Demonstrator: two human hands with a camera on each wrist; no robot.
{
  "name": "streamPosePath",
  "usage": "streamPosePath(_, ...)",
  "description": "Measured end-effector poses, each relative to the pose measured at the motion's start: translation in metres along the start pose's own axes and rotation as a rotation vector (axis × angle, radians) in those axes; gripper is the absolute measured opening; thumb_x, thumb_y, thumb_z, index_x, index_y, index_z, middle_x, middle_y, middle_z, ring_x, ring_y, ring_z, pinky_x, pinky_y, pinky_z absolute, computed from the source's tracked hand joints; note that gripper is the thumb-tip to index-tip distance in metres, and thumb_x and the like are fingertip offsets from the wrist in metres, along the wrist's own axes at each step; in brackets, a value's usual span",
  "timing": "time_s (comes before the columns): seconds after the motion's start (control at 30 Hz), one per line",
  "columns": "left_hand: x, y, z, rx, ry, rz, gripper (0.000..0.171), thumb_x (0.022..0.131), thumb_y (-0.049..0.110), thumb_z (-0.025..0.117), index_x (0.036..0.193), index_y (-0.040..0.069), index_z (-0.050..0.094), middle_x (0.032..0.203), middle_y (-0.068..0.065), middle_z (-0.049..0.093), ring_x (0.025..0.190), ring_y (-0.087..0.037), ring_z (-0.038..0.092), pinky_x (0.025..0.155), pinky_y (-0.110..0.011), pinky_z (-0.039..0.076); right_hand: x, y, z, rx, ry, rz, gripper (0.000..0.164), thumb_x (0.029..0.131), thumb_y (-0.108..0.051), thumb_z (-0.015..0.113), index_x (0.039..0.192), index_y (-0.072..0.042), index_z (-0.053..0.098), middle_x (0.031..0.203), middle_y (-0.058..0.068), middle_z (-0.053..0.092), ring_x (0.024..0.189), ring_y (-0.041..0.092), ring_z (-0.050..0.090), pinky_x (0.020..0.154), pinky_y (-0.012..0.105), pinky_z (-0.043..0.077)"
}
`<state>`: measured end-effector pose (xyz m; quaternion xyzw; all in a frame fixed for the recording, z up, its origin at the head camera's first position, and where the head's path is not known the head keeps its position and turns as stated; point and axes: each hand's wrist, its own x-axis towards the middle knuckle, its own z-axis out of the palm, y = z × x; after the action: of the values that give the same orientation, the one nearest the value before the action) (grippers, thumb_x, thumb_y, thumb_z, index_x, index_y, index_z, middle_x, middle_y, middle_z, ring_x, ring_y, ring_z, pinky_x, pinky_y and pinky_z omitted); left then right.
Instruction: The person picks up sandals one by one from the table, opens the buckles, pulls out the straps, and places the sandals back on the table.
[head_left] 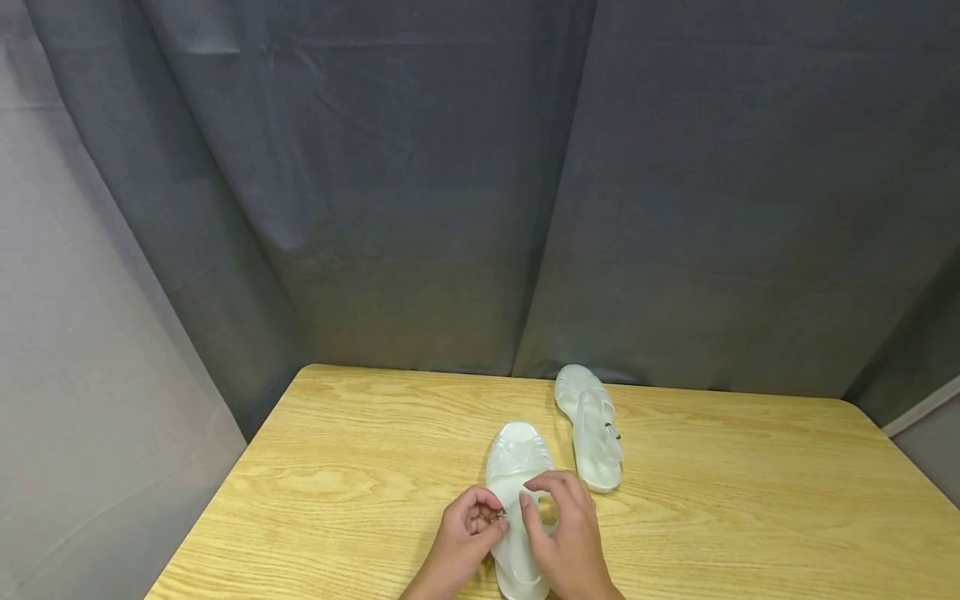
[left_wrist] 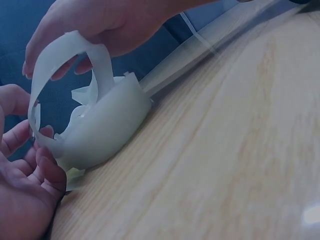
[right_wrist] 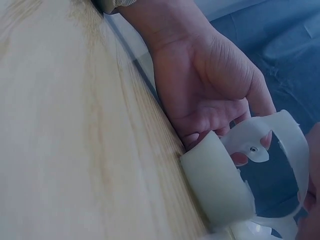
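A translucent whitish jelly sandal lies on the table, heel towards me. My left hand is at its left side, fingertips pinching the small metal buckle on the strap. In the left wrist view, the strap arches over the heel and runs down to the left fingers. Just right of it, my right hand hovers over the sandal, its thumb and index finger curved with a gap between their tips. The strap partly hides the right fingers in the left wrist view.
A second matching sandal lies farther back to the right, its strap buckle showing at the side. Both sandals are on a wood-grain table. Grey curtains hang behind it and along the left.
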<state>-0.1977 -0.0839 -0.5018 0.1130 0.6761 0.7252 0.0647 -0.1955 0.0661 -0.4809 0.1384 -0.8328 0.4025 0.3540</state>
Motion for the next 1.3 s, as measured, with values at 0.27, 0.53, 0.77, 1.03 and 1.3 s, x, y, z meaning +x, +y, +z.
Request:
streamPosePath(0.27, 0.001, -0.001, 0.001, 0.015, 0.021, -0.024, 0.024, 0.087, 0.003, 0.059, 0.106, -0.008, 0.051, 0.09, 0.001, 0.053, 0.061, -0.003, 0.046, 0.054, -0.014, 0.041, -0.001, 0.003, -0.005, 0.008, 0.025, 0.182, 0.02, 0.074, -0.001, 0.074, 0.091, -0.008, 0.065, 0.096, 0.004, 0.05, 0.094, 0.017, 0.043, 0.08, 0.036, 0.033)
streamPosePath(0.53, -0.005, 0.0, 0.0, 0.075, 0.105, -0.114, 0.027, 0.087, 0.016, 0.065, 0.102, -0.002, 0.052, 0.089, -0.004, 0.052, 0.066, -0.011, 0.052, 0.056, -0.019, 0.048, -0.008, 0.012, -0.024, 0.229, -0.179, 0.699, 0.044, 0.09, -0.013, 0.06, 0.127, 0.004, 0.043, 0.123, 0.025, 0.043, 0.107, 0.031, 0.048, 0.086, 0.037, 0.044)
streamPosePath(0.77, -0.013, 0.003, -0.001, 0.174, 0.191, -0.16, 0.03, 0.083, 0.025, 0.071, 0.089, 0.001, 0.054, 0.079, -0.004, 0.052, 0.071, -0.015, 0.051, 0.057, -0.023, 0.051, -0.027, 0.018, -0.031, 0.415, -0.331, 0.984, 0.073, 0.09, -0.021, 0.058, 0.142, 0.01, 0.018, 0.12, 0.03, 0.052, 0.105, 0.031, 0.057, 0.086, 0.041, 0.047)
streamPosePath(1.03, -0.019, 0.006, 0.002, 0.129, 0.141, -0.195, 0.03, 0.083, 0.025, 0.071, 0.09, 0.0, 0.056, 0.08, -0.006, 0.055, 0.07, -0.016, 0.057, 0.061, -0.028, 0.055, -0.033, 0.015, -0.029, 0.539, -0.479, 0.983, 0.073, 0.092, -0.031, 0.056, 0.133, 0.023, 0.028, 0.123, 0.036, 0.052, 0.106, 0.03, 0.059, 0.082, 0.037, 0.053)
streamPosePath(1.3, -0.024, 0.011, 0.003, 0.09, 0.105, -0.172, 0.033, 0.083, 0.02, 0.071, 0.098, -0.005, 0.055, 0.088, -0.01, 0.057, 0.075, -0.017, 0.06, 0.066, -0.029, 0.055, -0.031, 0.012, -0.027, 0.556, -0.471, 0.977, 0.072, 0.089, -0.026, 0.059, 0.133, 0.023, 0.029, 0.122, 0.037, 0.051, 0.104, 0.028, 0.06, 0.081, 0.037, 0.054)
